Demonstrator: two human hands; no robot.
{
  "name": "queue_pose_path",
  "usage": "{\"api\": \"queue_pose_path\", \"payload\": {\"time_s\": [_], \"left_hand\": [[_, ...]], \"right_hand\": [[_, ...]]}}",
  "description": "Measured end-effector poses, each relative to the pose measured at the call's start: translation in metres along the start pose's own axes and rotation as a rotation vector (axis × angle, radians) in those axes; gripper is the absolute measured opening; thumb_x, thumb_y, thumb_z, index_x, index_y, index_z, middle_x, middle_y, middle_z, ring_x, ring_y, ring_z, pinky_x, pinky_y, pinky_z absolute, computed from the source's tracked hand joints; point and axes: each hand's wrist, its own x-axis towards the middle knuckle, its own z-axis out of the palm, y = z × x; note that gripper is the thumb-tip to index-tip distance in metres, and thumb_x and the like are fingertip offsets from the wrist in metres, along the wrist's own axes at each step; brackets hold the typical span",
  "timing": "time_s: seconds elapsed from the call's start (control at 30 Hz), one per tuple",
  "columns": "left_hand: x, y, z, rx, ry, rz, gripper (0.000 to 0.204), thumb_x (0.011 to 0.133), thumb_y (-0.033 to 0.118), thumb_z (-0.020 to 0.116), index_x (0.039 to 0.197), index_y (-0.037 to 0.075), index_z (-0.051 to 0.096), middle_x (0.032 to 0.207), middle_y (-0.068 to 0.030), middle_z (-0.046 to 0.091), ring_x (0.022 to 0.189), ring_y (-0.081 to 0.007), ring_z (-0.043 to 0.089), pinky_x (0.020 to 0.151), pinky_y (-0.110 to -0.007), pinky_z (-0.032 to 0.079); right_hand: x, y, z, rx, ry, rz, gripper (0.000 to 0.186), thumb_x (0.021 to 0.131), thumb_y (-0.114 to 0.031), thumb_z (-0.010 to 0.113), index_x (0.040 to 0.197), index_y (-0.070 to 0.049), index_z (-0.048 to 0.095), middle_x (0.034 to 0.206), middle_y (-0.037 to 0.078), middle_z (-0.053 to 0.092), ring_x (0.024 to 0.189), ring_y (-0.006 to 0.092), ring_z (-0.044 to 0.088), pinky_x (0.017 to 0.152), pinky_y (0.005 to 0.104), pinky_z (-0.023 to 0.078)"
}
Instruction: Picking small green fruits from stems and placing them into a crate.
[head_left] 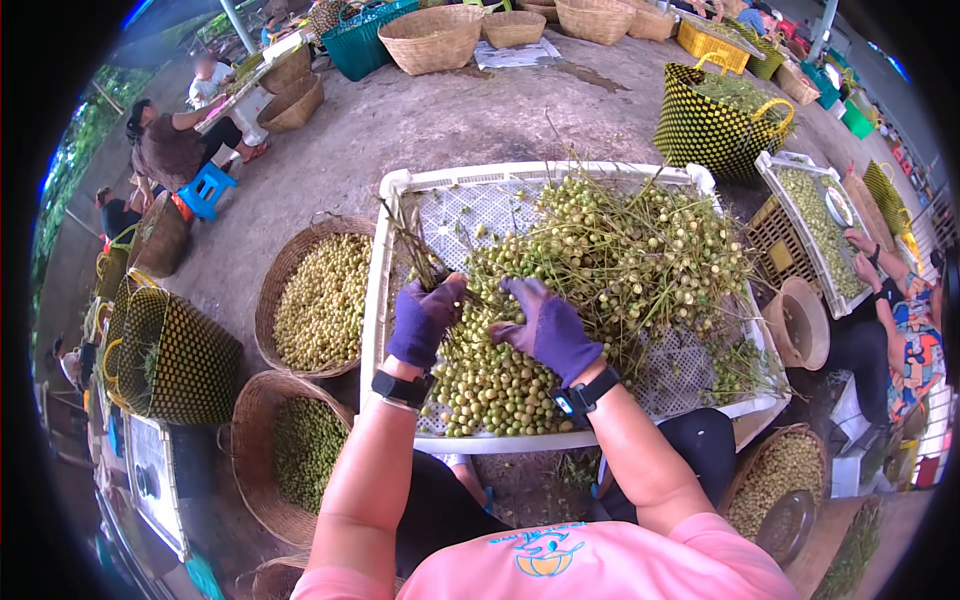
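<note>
My left hand (pixel 425 318), in a purple glove, is closed round a bundle of thin brown twigs (pixel 408 238) that points up and away. Just to its right, my gloved right hand (pixel 550 328) is spread over the fruit, thumb and fingers apart, with nothing visible between them. Both are above a white mesh tray (pixel 500 441). Loose round yellow-green fruits (pixel 500 390) lie heaped under and in front of my hands. A tangled pile of fruit still on its stems (pixel 650 250) covers the tray's right and far side.
To the left stand a wicker basket of pale fruit (pixel 256 310) and one of greener fruit (pixel 262 430). Yellow-black woven baskets (pixel 180 350) stand farther left. At right, another person's hands (pixel 866 255) are by a second fruit tray (pixel 790 215). Others sit at far left.
</note>
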Motion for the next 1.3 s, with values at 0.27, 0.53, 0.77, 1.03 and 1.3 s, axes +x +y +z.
{"api": "queue_pose_path", "payload": {"time_s": [0.27,0.53,0.77,1.03,1.3], "left_hand": [[-0.019,-0.009,0.012,0.199,-0.244,0.201,0.017,0.085,0.015,0.067,0.091,-0.001,0.069,0.077,-0.0048,0.069,0.07,-0.0092,0.063,0.065,-0.024,0.052],[-0.013,-0.008,0.012,0.146,-0.1,0.142,0.015,0.084,0.015,0.068,0.083,0.0,0.07,0.071,-0.0025,0.068,0.062,-0.0066,0.059,0.055,-0.024,0.046],[-0.018,0.001,0.015,0.117,-0.007,0.165,0.014,0.084,0.013,0.069,0.085,0.0,0.07,0.071,-0.0011,0.067,0.063,-0.0061,0.057,0.055,-0.023,0.044],[-0.018,0.015,0.009,0.027,0.069,0.109,0.015,0.088,0.013,0.06,0.086,0.002,0.07,0.073,-0.0017,0.066,0.06,-0.0069,0.055,0.055,-0.022,0.042],[0.027,-0.02,-0.05,0.2,0.093,0.328,0.006,0.083,0.005,0.06,0.085,0.007,0.065,0.07,0.0006,0.063,0.056,-0.0084,0.054,0.052,-0.024,0.043]], "right_hand": [[-0.01,-0.001,0.02,0.172,-0.061,-0.058,0.031,0.079,-0.015,0.071,0.107,-0.008,0.062,0.093,0.015,0.066,0.08,0.0331,0.067,0.068,0.0385,0.054],[-0.009,-0.007,0.027,0.345,0.084,-0.044,0.019,0.078,-0.009,0.07,0.096,-0.008,0.064,0.082,0.014,0.065,0.074,0.0327,0.065,0.062,0.039,0.051],[-0.008,-0.005,0.018,0.099,0.043,-0.008,0.018,0.083,-0.016,0.066,0.1,-0.011,0.062,0.087,0.014,0.065,0.079,0.0358,0.064,0.066,0.043,0.051],[-0.01,0.0,0.015,0.045,-0.033,0.054,0.02,0.086,-0.03,0.064,0.084,-0.01,0.063,0.073,0.014,0.066,0.067,0.034,0.065,0.057,0.0413,0.05],[-0.007,-0.001,-0.007,0.025,-0.079,0.002,0.027,0.08,-0.029,0.071,0.099,-0.011,0.064,0.084,0.013,0.068,0.072,0.0303,0.068,0.063,0.0387,0.054]]}}
